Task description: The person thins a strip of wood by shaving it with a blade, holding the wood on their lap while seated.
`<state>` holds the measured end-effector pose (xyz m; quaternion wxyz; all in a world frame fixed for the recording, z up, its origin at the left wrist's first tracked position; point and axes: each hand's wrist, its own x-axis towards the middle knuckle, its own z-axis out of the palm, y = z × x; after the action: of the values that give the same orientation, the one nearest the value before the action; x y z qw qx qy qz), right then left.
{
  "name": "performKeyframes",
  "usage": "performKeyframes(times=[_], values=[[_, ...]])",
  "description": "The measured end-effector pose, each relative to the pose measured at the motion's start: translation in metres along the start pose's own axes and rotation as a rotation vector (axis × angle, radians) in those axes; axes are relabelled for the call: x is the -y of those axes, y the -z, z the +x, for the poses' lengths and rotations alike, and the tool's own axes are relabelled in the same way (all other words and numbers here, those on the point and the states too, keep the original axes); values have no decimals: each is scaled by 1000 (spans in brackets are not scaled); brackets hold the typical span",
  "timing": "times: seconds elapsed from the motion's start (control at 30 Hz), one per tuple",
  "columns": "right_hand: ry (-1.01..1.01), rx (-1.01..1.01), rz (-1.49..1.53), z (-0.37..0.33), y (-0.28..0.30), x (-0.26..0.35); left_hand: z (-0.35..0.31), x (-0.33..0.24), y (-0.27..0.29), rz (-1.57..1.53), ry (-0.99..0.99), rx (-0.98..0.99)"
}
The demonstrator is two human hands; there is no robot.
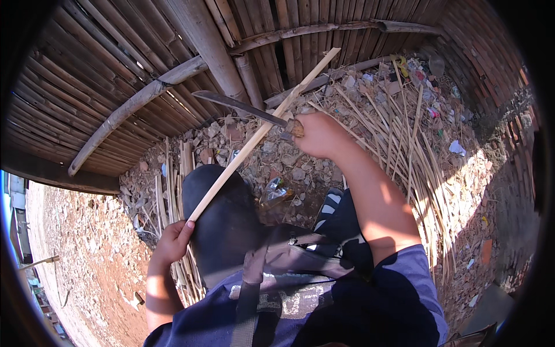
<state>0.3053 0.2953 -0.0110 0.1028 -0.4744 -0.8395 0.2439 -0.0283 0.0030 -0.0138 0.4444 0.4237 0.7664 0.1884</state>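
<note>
My left hand (175, 240) is closed round the near end of a long pale bamboo strip (243, 156), thumb along its top. The strip slants up and away to the right, passing over my dark-clad knee. In my right hand (321, 135) is the wooden handle of a machete (245, 108), its long dark blade pointing left. The blade crosses the strip a little beyond its middle; whether its edge bites into the strip I cannot tell. My right fingers wrap fully round the handle.
Many split bamboo strips (430, 191) lie in a heap on the right, and more strips (188, 272) lie by my left leg. Rubble and litter cover the ground. A bamboo wall (110, 75) with thick poles (211, 52) rises ahead; a clear plastic wrapper (274, 191) lies between my legs.
</note>
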Motion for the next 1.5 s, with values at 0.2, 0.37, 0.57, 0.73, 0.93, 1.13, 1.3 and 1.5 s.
performKeyframes(times=[0.2, 0.37, 0.57, 0.73, 0.93, 1.13, 1.3, 1.5], values=[[223, 215, -161, -6, -3, 33, -2, -2, 1, -43, -26, -17], [-67, 78, 250, 19, -1, -47, 0, -14, -1, -9, -46, -4], [-55, 16, 68, 9, 0, -11, -1, -4, 0, -14, 25, -21], [212, 194, -145, -6, 10, 28, 3, 8, 0, -49, 27, -14], [-272, 131, 341, 21, 23, -50, 3, -5, -6, -8, -44, -56], [-81, -13, 111, 9, 18, -16, 1, -4, -1, 30, -29, -60], [211, 87, -167, -1, 8, 12, 0, 2, -4, -22, -30, -67], [-172, -101, 188, 21, 15, -64, 1, -3, -9, 99, -97, -123]])
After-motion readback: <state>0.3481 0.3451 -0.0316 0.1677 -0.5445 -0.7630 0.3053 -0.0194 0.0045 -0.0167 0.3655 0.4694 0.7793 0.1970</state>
